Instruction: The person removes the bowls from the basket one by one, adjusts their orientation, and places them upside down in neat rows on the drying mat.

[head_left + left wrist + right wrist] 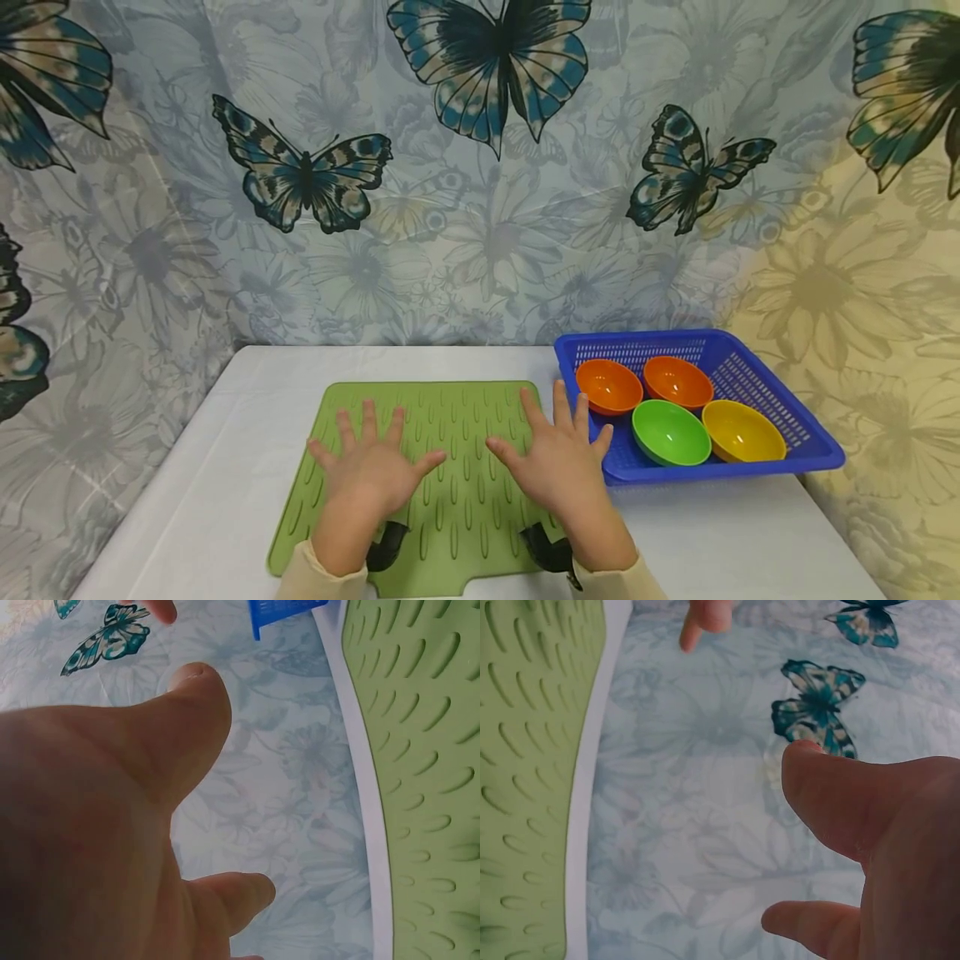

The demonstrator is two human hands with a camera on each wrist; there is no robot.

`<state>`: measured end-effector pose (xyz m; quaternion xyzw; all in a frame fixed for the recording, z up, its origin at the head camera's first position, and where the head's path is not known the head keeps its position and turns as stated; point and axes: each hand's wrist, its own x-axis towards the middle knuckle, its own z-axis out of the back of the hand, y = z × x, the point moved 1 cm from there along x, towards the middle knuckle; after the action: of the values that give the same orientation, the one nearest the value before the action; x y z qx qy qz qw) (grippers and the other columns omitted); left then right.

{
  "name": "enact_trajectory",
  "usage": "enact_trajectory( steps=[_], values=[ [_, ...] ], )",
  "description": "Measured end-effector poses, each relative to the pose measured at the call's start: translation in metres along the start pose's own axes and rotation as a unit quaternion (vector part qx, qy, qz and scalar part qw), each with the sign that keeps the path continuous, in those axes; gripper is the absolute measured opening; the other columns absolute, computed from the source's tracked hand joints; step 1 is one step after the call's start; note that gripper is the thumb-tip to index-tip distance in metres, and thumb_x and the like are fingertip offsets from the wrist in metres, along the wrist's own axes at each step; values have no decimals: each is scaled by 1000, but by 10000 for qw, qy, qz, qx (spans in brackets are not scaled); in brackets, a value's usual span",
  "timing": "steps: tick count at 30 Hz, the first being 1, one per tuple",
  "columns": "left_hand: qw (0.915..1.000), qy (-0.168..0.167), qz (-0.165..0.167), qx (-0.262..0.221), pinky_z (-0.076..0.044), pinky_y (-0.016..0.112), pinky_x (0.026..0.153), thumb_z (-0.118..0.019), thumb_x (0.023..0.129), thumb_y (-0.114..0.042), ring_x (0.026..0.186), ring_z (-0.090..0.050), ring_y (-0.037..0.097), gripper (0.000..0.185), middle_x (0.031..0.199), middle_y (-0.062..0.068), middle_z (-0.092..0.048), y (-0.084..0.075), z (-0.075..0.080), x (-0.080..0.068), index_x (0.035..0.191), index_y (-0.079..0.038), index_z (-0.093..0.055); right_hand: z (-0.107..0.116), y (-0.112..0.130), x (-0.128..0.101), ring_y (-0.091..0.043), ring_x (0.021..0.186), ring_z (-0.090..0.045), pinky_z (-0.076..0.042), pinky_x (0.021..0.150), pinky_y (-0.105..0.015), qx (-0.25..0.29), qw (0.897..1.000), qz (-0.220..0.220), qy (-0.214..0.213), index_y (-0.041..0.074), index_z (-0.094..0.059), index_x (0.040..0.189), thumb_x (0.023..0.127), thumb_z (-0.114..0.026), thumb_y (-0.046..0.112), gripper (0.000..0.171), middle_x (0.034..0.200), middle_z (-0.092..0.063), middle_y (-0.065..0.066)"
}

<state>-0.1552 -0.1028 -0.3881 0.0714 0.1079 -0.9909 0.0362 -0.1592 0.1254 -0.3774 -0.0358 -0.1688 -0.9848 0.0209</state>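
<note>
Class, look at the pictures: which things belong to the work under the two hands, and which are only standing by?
In hand:
left hand, spread over the green mat
right hand, spread over the same mat

Standing by:
blue basket
two orange bowls
green bowl
yellow bowl
butterfly curtain

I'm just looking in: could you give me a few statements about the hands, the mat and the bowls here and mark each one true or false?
1. Both hands, left hand and right hand, are spread with straight fingers over the green mat. True.
2. The blue basket holds four bowls. True.
3. Two of the bowls are green. False: only one green bowl; there are two orange bowls and a yellow bowl.
4. The basket sits to the left of the mat. False: it stands to its right.
5. The left hand holds a bowl. False: it holds nothing.
</note>
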Motion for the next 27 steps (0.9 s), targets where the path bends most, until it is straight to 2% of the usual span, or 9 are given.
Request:
enact_trajectory(
  steps=[7,13,17,21,23,27],
  values=[
    [9999,28,-51,-115,8,83,94,-28,76,-93,143,10,52,112,163,21,0,12,1,8,160,-21,-24,12,-10,1,-51,144,5,3,97,-82,215,9997,-112,52,24,-30,159,86,-49,78,92,163,-3,-22],
    [9989,-8,-56,-457,-1,86,93,-35,75,-92,142,7,56,115,162,26,-1,33,3,13,161,-18,-21,25,-21,-1,-53,144,5,3,95,-84,398,9991,-115,44,22,-28,159,85,-45,81,96,163,-1,-23],
    [9953,130,-216,-939,-9,87,91,-45,78,-87,139,3,60,113,160,30,0,54,4,15,161,-14,-18,34,-32,-3,-54,143,4,2,94,-84,502,9987,-93,25,22,-25,160,86,-44,81,97,162,-1,-26],
    [9867,252,-580,-1497,-20,83,93,-59,80,-78,137,-3,64,113,157,37,-3,81,3,17,160,-10,-18,44,-48,-7,-54,143,4,2,94,-84,640,9979,-62,10,20,-24,160,86,-44,80,98,162,-1,-27],
    [9829,311,-701,-1675,-27,80,93,-64,80,-74,135,-10,65,113,154,40,-5,96,2,17,160,-7,-19,50,-57,-9,-55,142,3,0,94,-85,702,9975,-24,13,18,-24,160,87,-46,78,97,162,-1,-27],
    [9753,564,-704,-2015,-35,75,90,-68,81,-68,131,-23,65,114,152,42,-8,124,3,16,159,-3,-17,65,-81,-15,-60,140,-2,-9,94,-84,847,9964,77,32,13,-22,160,91,-51,70,94,160,0,-31]
  ],
)
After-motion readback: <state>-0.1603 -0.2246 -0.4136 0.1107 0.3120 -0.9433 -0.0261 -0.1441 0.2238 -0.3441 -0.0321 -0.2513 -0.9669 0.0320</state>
